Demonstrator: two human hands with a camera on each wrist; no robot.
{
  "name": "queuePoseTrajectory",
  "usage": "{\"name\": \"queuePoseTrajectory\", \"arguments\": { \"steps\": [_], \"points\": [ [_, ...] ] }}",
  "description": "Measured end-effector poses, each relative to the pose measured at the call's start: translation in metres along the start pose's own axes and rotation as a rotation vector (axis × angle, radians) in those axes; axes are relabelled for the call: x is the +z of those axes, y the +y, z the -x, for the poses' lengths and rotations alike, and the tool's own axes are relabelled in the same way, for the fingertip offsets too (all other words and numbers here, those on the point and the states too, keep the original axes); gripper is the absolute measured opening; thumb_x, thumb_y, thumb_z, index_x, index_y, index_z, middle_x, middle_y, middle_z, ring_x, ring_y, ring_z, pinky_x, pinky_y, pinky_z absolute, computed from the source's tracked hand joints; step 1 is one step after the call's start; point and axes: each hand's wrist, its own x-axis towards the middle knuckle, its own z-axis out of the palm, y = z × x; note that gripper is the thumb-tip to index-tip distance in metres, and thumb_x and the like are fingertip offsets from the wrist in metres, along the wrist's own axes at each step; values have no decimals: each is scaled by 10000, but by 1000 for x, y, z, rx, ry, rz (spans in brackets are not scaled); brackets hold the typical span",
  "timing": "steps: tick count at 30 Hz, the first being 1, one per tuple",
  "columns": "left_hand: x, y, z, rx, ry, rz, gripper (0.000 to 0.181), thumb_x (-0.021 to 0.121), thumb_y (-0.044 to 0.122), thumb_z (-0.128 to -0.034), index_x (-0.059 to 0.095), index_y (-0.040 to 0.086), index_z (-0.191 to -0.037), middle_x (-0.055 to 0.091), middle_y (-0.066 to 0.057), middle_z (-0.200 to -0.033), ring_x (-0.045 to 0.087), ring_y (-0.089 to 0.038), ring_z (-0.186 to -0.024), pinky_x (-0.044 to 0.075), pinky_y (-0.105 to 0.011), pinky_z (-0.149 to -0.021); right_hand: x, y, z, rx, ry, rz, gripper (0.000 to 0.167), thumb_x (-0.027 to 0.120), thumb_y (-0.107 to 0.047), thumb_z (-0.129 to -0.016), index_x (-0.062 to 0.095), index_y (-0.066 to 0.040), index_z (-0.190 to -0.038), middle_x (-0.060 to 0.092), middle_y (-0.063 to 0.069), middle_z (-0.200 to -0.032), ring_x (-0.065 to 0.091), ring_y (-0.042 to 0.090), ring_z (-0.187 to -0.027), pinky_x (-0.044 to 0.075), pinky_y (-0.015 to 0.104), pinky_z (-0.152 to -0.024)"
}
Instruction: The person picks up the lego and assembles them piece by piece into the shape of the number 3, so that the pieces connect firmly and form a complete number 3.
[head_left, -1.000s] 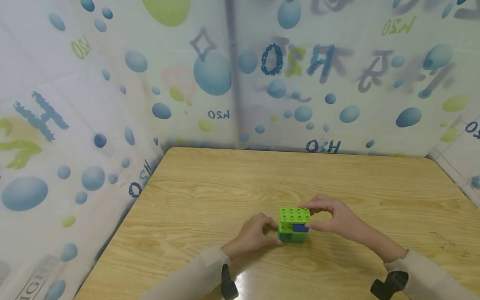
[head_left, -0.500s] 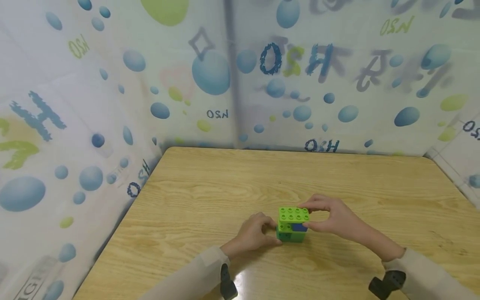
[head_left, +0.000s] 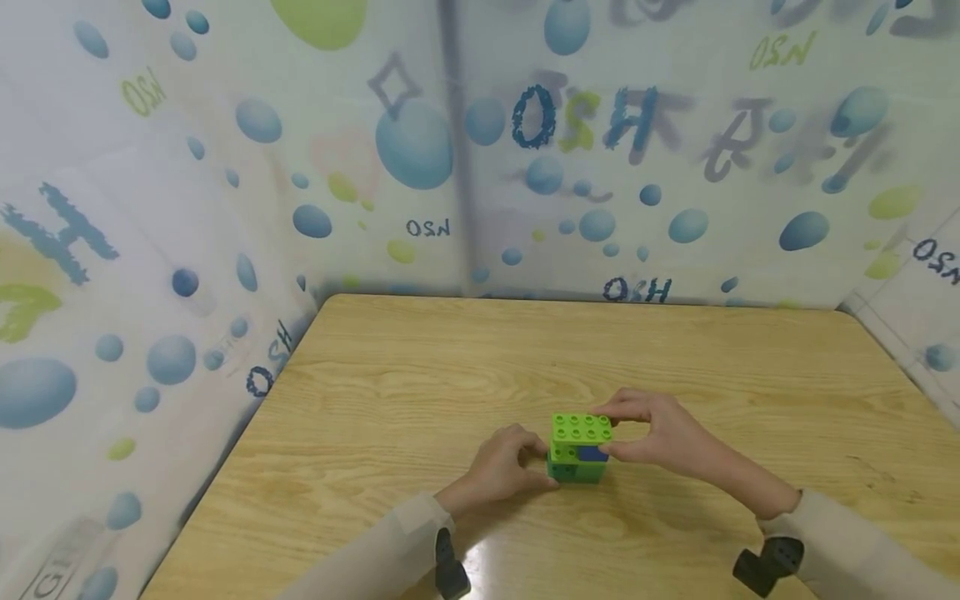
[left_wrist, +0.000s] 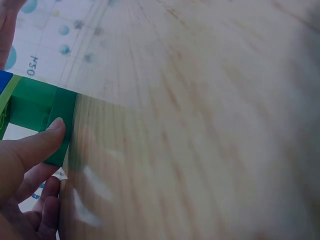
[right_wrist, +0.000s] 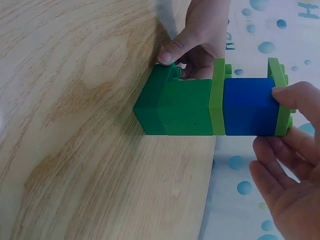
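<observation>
A stack of toy building bricks stands upright on the table. Its dark green bottom brick (right_wrist: 150, 100) carries a green brick (right_wrist: 187, 107), then a thin lime brick (right_wrist: 217, 102), a blue brick (right_wrist: 250, 106) and a studded lime top brick (head_left: 581, 429). My left hand (head_left: 504, 467) pinches the dark green brick from the left, its thumb (left_wrist: 55, 127) on the near side. From the right, my right hand (head_left: 663, 433) pinches the top of the stack. Its thumb lies where the lime top brick meets the blue one, with fingertips on the opposite side.
The wooden table (head_left: 420, 367) spreads around the stack. Patterned curtains (head_left: 487, 183) with bubbles and letters hang behind it and along the left side. A dark camera sits on each wrist.
The head view has turned slightly to the right, so everything sits a little further left in it. Both hands keep the same hold, and the stack looks unchanged.
</observation>
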Motion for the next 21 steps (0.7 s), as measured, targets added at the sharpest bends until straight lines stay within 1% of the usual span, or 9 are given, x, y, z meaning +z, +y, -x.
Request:
{"name": "queuePoseTrajectory", "arguments": {
  "steps": [4,8,10,12,16,18,20,21],
  "points": [
    [-1,-1,1,-1,5,6,396,811,329,-646,673,152,-971,570,113,-897,467,-63,-813,378,-236,-738,-1,-1,-3,21,-30,0,436,725,-287,-779,632,-89,-1156,595,-33,-999,536,129,-840,453,296,-677],
    [-1,-2,2,4,11,3,393,812,326,-646,674,149,-968,575,109,-896,467,-64,-812,377,-239,-737,0,1,-6,29,-76,-15,441,712,-269,-790,614,-65,-1168,575,-33,-989,549,152,-877,469,378,-756],
    [0,-2,1,1,9,-1,394,812,329,-648,676,153,-973,573,113,-895,466,-60,-813,375,-237,-739,0,3,-7,23,-89,-40,440,706,-254,-798,603,-47,-1172,569,-22,-982,553,156,-889,471,381,-793],
    [0,-2,0,-1,5,-3,395,811,334,-649,677,159,-976,570,119,-895,466,-54,-819,371,-235,-747,-1,3,-6,18,-92,-94,439,703,-234,-805,592,-29,-1176,567,3,-984,550,148,-884,471,368,-814],
    [0,1,0,-3,3,-7,396,812,336,-646,677,163,-976,568,118,-892,471,-53,-826,375,-236,-755,-1,5,-1,12,-85,-183,461,707,-212,-808,571,-3,-1195,567,48,-1008,560,133,-883,474,327,-812],
    [-1,3,0,-5,4,-7,395,813,334,-645,677,162,-973,567,116,-891,471,-53,-824,376,-234,-752,-1,6,0,12,-81,-193,469,705,-207,-811,562,-7,-1210,567,57,-1027,563,132,-895,472,350,-819],
    [-1,3,0,-9,4,-5,394,812,333,-646,676,163,-973,568,116,-892,470,-54,-822,374,-232,-749,-2,7,2,13,-76,-194,474,699,-205,-817,553,-15,-1226,567,60,-1049,564,141,-917,466,338,-827],
    [-2,3,1,-11,3,-2,394,812,332,-647,676,161,-975,569,114,-894,470,-56,-823,374,-234,-750,-2,7,2,18,-75,-198,474,695,-203,-820,549,-21,-1233,566,61,-1058,563,145,-926,464,351,-833]
  ]
}}
